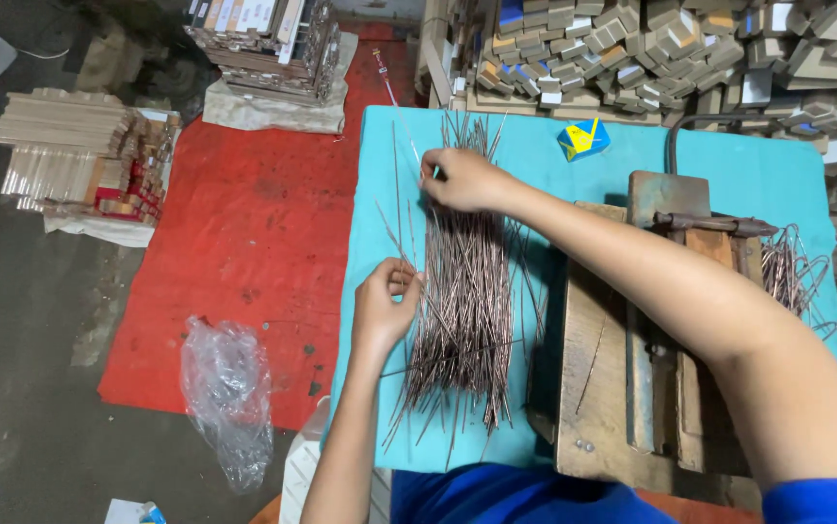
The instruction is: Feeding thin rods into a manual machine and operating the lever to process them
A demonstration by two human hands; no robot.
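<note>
A thick pile of thin straight metal wires [467, 301] lies on a turquoise-covered table [380, 184]. My right hand [459, 180] rests on the far end of the pile, fingers pinched on a few wires. At the pile's left edge, my left hand [386, 303] pinches one or two loose wires with its fingertips. A wooden board [593, 388] with a rusty metal lever tool [700, 224] stands to the right of the pile, partly under my right forearm. Bent wire pieces [792, 272] lie at the tool's far right.
A small blue and yellow box [582, 139] sits on the table's far side. Stacks of folded cardboard boxes [671, 49] fill the back. On the floor to the left are a red mat [244, 233], bundles of flat card [79, 155] and a clear plastic bag [225, 388].
</note>
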